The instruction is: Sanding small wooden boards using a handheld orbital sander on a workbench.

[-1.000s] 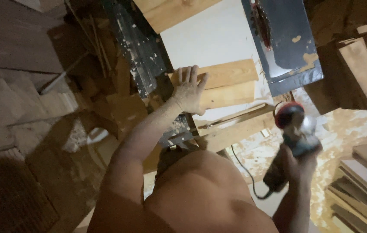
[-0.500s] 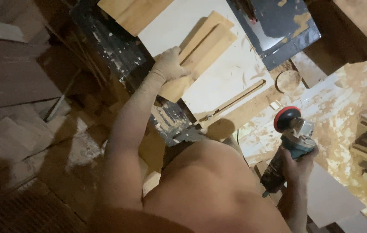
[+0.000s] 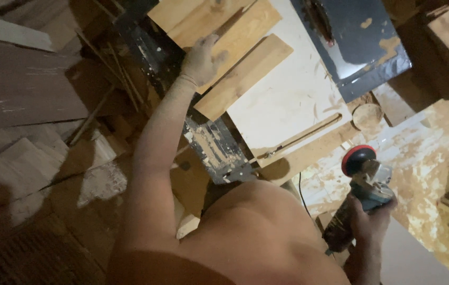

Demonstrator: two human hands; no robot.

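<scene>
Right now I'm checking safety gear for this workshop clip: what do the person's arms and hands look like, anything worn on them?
Both arms are bare to the shoulder, no sleeves. The left hand and right hand show no gloves, watch or rings that I can make out. Pale sawdust coats the left hand and forearm.

No packages, labels, signs or screens are visible in this dim woodworking space.
</scene>
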